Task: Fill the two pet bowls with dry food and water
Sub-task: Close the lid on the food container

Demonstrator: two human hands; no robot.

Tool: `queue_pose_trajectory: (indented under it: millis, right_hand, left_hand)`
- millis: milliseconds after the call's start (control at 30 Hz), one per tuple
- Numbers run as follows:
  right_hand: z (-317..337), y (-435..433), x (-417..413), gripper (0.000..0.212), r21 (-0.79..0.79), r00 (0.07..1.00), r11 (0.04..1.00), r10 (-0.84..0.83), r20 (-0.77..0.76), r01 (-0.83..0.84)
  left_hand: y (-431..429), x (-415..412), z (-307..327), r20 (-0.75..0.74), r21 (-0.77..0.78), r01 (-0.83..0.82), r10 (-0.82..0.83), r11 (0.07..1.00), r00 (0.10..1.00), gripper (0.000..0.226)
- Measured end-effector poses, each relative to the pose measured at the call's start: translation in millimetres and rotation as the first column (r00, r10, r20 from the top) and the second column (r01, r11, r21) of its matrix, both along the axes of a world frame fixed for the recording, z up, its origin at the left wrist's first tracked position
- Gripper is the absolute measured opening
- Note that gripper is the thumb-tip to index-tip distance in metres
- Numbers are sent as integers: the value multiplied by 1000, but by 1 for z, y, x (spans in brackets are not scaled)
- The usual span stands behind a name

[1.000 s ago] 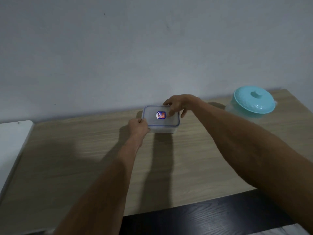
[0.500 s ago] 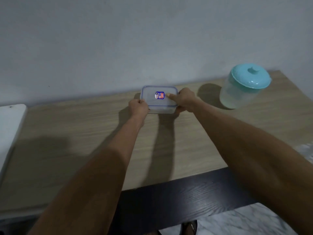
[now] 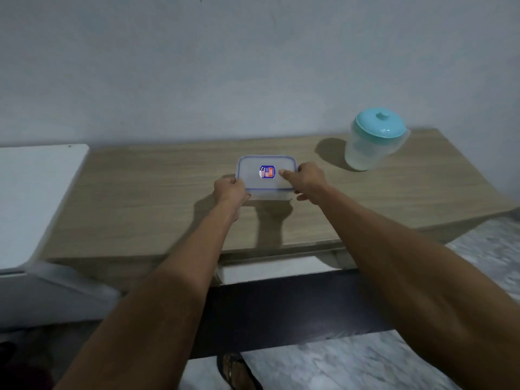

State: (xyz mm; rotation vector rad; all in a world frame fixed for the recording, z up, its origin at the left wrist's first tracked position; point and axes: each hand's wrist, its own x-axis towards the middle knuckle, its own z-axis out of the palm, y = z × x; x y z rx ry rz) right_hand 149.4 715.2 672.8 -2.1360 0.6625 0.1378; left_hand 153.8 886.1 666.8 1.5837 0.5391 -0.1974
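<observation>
Left hand (image 3: 230, 190): curled round the left end of the food container (image 3: 254, 180), at its near corner; the fingers tuck under the edge and the knuckles face the camera.
Right hand (image 3: 308, 180): clamps the container's right end; the thumb lies flat on the lid (image 3: 253, 167), pointing toward the left hand, and the other fingers wrap down the side.
Food container: a clear rectangular box with a blue-rimmed snap lid, closed, held between the two hands over the wooden counter (image 3: 140, 192). Whether it rests on the wood or is just raised cannot be told; its contents are not visible through the cloudy plastic.
Sticker (image 3: 267, 172): blue and red, in the middle of the lid, just left of the right thumb tip.
Water pitcher (image 3: 365, 153): translucent, upright, with a teal lid (image 3: 380, 123); it stands beyond and to the right of the right hand, well apart from it.
White surface (image 3: 36, 198): far to the left of the left hand, beside the counter.
Floor (image 3: 323, 367): pale marbled tile below the forearms, with a sandalled foot (image 3: 239, 372) under the left forearm.
</observation>
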Motion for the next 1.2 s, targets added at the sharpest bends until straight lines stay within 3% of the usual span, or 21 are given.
queue_pose_trajectory:
  millis: [333,467,600,800,867,1033,1200]
  right_hand:
    - [-20,9,-160,48,-28,995,999,27,92,-24]
    - [-42,19,-206,44,47,997,999,-20,79,16]
    - [-76,32,-230,42,71,999,997,-6,40,4]
    - [-155,47,-224,52,130,997,990,-55,51,48]
    - [-179,52,-213,47,142,994,988,-77,73,66]
    - [-221,63,-165,37,155,986,984,-110,125,90]
    - [-252,65,-114,53,129,968,979,-179,176,157]
  left_hand:
    - [8,-171,-23,49,-8,-95,96,995,994,32]
    - [18,-216,-44,19,-3,-108,108,994,994,29]
    - [31,-246,-74,-53,-3,-105,104,994,993,13]
    - [50,-233,-131,-81,-33,-58,55,998,995,30]
    - [56,-220,-152,-86,-31,-57,54,998,995,31]
    - [62,-184,-191,-57,-62,-72,69,995,996,20]
    - [58,-135,-221,18,38,-30,30,999,999,15]
